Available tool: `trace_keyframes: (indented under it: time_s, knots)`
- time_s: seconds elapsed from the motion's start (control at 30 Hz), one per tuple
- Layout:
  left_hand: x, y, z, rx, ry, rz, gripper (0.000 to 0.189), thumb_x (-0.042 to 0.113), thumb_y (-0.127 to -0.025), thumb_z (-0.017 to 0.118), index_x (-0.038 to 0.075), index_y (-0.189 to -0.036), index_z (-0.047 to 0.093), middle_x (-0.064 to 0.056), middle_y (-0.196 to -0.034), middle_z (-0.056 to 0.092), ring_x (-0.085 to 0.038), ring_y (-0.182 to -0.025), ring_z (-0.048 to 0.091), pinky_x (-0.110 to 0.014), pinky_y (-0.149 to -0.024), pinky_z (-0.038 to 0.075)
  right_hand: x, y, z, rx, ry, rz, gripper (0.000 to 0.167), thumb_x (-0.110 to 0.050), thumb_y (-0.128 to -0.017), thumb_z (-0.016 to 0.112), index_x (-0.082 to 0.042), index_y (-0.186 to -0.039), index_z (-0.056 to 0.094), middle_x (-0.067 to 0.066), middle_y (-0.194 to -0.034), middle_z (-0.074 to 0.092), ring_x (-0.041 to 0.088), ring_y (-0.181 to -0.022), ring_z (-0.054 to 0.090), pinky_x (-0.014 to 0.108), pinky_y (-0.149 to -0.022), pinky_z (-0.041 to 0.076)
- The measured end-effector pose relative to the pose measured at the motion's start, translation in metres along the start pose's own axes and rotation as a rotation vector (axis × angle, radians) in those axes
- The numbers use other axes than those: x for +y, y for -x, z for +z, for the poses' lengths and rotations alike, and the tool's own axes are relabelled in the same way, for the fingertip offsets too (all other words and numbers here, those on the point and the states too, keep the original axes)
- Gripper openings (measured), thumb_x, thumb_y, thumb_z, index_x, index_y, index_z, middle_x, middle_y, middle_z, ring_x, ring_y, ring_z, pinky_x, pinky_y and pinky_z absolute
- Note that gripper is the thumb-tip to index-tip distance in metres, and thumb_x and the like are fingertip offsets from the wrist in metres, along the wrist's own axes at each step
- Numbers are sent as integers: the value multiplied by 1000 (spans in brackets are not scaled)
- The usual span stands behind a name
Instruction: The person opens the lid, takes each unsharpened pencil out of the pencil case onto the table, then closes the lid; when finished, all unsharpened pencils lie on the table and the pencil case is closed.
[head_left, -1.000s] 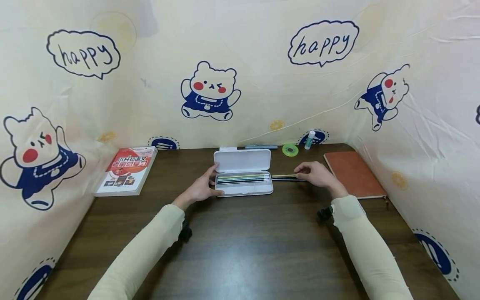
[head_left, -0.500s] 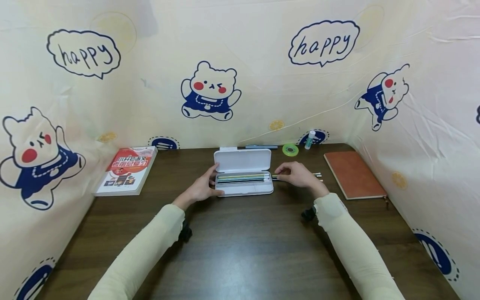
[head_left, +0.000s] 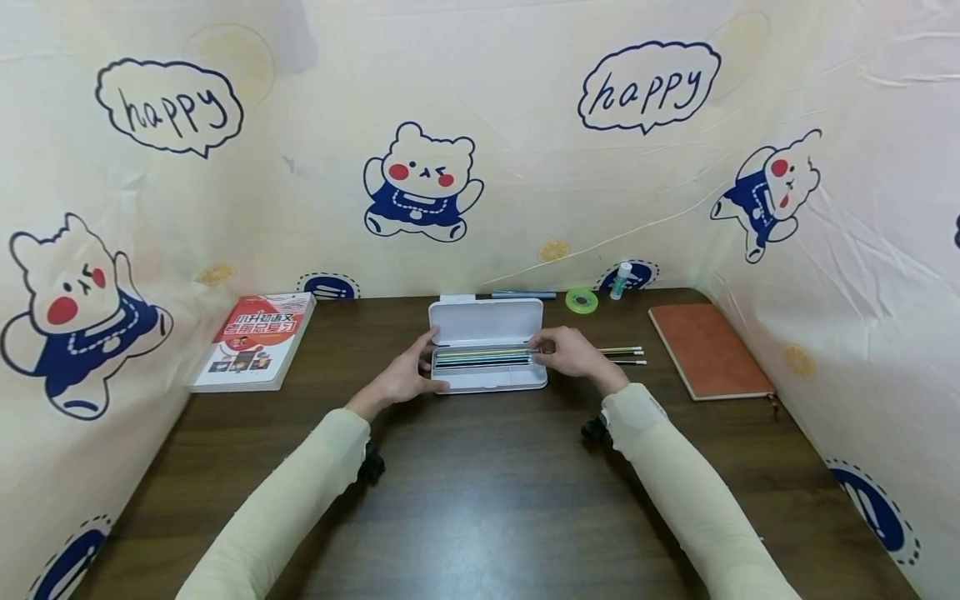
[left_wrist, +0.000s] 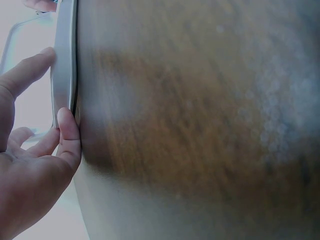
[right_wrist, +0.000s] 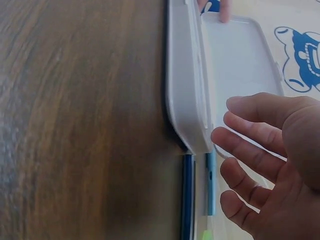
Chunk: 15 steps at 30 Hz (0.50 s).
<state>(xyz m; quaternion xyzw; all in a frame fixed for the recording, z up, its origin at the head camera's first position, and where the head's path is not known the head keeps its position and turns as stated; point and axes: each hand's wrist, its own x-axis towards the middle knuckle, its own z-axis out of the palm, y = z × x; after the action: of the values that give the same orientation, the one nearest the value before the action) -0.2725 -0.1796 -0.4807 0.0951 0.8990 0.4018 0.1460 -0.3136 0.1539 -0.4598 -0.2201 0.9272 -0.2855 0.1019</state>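
White pencil case (head_left: 491, 382), lid (head_left: 486, 322) raised, pencils (head_left: 480, 358) inside, left hand (head_left: 401, 374) gripping its left end, right hand (head_left: 572, 352) relaxed at right end, seemingly holding nothing

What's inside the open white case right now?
Several slim, pencil-like sticks lie lengthwise in the white case, too close together to count surely. The right hand covers part of the case's right end, and the sticks hide whatever lies beneath them.
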Motion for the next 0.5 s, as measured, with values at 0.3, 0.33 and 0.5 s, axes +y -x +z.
trace_keyframes:
  time_s: [0.3, 0.33, 0.5]
  knots:
    - [-3, -1, 2, 2, -1, -3, 108, 26, -84, 82, 29, -162, 7, -10, -158, 40, -28, -122, 51, -45, -103, 43, 4, -8, 10, -30, 49, 9, 26, -19, -94, 68, -12, -119, 71, 7, -115, 72, 22, -104, 63, 45, -98, 50]
    - [-3, -2, 2, 3, -2, -1, 108, 26, -84, 82, 29, -162, 7, -10, -158, 40, -28, -122, 51, -45, -103, 43, 3, -8, 11, -31, 56, -1, 25, -18, -94, 69, -12, -118, 72, 6, -113, 73, 21, -103, 63, 44, -97, 50]
    - [-3, -2, 2, 6, -1, 1, 107, 26, -84, 82, 29, -161, 7, -10, -158, 40, -28, -121, 51, -45, -102, 43, 0, -8, 13, -24, 88, -55, 20, -16, -93, 70, -12, -111, 75, 4, -110, 75, 21, -102, 65, 43, -95, 51]
